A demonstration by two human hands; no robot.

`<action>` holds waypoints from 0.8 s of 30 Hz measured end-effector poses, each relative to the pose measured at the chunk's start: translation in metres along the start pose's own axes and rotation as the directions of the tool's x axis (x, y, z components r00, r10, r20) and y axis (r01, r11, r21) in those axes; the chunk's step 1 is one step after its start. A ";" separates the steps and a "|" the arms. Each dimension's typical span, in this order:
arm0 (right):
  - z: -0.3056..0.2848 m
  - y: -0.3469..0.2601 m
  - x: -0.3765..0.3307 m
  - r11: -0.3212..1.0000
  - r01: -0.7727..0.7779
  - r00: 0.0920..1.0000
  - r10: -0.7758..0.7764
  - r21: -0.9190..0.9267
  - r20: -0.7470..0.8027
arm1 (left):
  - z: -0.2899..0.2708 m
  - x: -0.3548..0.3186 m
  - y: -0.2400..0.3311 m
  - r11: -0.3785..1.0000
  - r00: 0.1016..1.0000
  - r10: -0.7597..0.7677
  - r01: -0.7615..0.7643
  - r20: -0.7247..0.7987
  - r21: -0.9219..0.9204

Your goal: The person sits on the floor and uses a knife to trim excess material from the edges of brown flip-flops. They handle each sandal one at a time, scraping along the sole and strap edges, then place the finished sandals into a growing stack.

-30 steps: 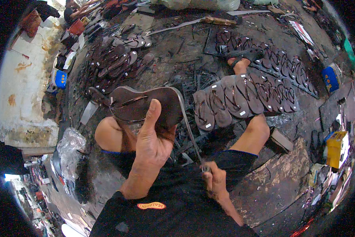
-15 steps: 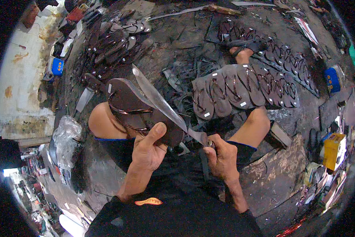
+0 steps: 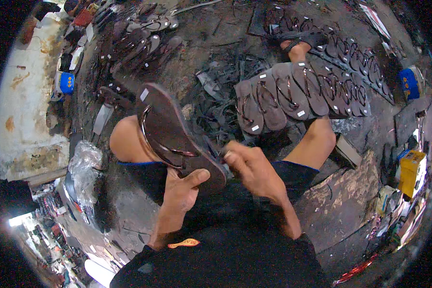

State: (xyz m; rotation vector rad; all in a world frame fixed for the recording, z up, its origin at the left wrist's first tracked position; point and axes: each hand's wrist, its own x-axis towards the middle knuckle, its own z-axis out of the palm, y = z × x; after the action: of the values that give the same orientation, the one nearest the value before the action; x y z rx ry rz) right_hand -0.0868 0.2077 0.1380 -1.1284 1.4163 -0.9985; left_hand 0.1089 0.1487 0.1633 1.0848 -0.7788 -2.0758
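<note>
My left hand (image 3: 181, 194) is closed round the heel end of a dark brown thong sandal (image 3: 170, 127), thumb on top of the footbed. The sandal is tilted, toe end up and to the left, over my left knee. It has a shiny brown strap and a small white label near the toe. My right hand (image 3: 256, 170), blurred by motion, is closed at the sandal's right edge by the heel. It grips a knife (image 3: 222, 152); most of the blade is hidden behind the sandal.
Finished-looking sandals (image 3: 292, 93) lie in an overlapping row beyond my right knee. Dark strip-like scraps (image 3: 220, 91) are heaped between. More sandals (image 3: 139, 48) lie far left. A clear plastic bag (image 3: 85, 163) is at left, a yellow box (image 3: 412, 173) at right.
My right hand has moved up and left against the sandal's edge, and the long knife blade has gone from plain sight. The sandal has turned more upright in my left hand.
</note>
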 end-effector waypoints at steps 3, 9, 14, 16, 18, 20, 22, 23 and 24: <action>-0.012 0.033 -0.007 0.859 0.034 0.822 0.267 0.511 -0.503 | 0.011 0.013 0.025 0.985 0.993 0.107 -0.100 -0.047 0.142; -0.106 0.061 -0.127 0.787 0.271 0.345 0.458 0.554 -0.819 | -0.043 0.185 0.100 0.895 0.971 0.214 -0.150 0.108 -0.420; -0.079 0.087 -0.122 0.883 0.160 0.354 0.367 0.442 -0.861 | -0.015 0.203 -0.162 0.849 0.860 -0.443 0.493 -0.253 0.189; -0.056 0.086 -0.119 0.730 0.190 0.386 0.559 0.656 -0.734 | -0.004 0.199 -0.202 0.810 0.805 -0.583 0.586 -0.109 -0.007; -0.033 0.091 -0.119 0.789 0.136 0.443 0.492 0.599 -0.749 | 0.011 0.197 -0.176 0.818 0.813 -0.571 0.575 -0.116 0.000; -0.020 0.094 -0.108 0.825 0.071 0.556 0.434 0.561 -0.709 | 0.017 0.199 -0.146 0.850 0.844 -0.518 0.527 -0.140 0.028; -0.015 0.076 -0.090 0.887 0.032 0.643 0.334 0.460 -0.689 | 0.043 0.193 -0.101 0.908 0.951 -0.262 0.301 -0.164 0.292; -0.009 0.065 -0.084 0.899 0.028 0.691 0.298 0.437 -0.658 | 0.047 0.187 -0.080 0.901 0.973 -0.136 0.200 -0.187 0.384; -0.006 0.055 -0.080 0.910 0.029 0.736 0.261 0.414 -0.625 | 0.051 0.179 -0.061 0.898 0.970 -0.102 0.186 -0.221 0.399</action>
State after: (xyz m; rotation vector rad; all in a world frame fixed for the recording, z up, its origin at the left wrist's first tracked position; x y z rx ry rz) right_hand -0.0967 0.2979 0.1029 -0.3501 1.6992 -1.6157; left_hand -0.0301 0.0578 0.0597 1.5983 -1.1033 -1.9261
